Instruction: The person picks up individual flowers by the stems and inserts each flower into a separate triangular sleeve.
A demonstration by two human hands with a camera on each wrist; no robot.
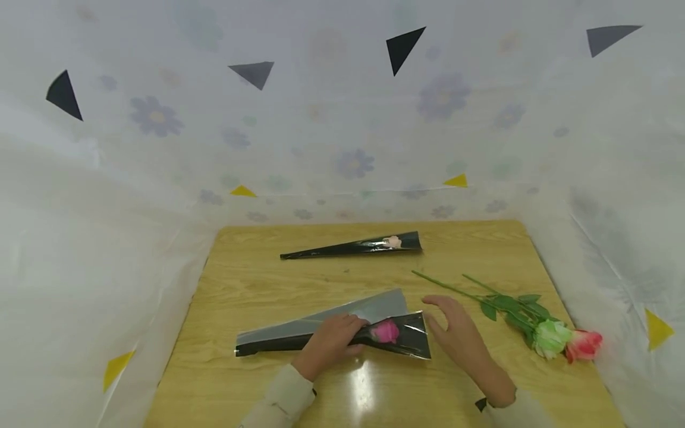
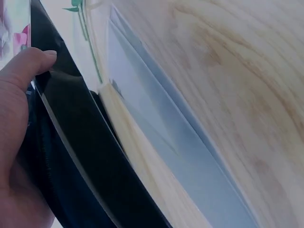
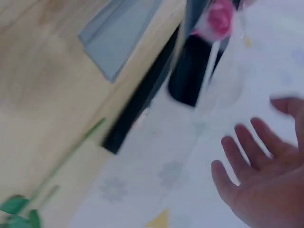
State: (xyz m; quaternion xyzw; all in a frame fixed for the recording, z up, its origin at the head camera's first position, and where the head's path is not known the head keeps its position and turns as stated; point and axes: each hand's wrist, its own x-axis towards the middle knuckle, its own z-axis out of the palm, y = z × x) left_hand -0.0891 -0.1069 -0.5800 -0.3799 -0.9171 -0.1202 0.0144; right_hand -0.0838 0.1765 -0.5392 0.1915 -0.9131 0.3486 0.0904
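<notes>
My left hand [image 1: 333, 340] grips a black flower sleeve [image 1: 411, 343] with a pink rose [image 1: 386, 331] inside, its bloom near the wide right end. In the left wrist view, the thumb of the left hand [image 2: 16, 107] presses on the black sleeve [image 2: 90, 137]. Beyond the sleeve's flared mouth, my right hand [image 1: 464, 337] hovers with its fingers apart and slightly bent. The right wrist view shows this hand [image 3: 266, 178] holding nothing. Flat grey sleeves [image 1: 374, 306] lie on the table just behind the held one.
Farther back lies another black sleeve [image 1: 342, 247] holding a pale peach flower [image 1: 393, 242]. To the right are a green-white rose [image 1: 551, 337] and a red-pink rose [image 1: 583, 346] with long stems. White patterned sheeting [image 1: 321, 131] encloses the wooden table [image 1: 241, 273].
</notes>
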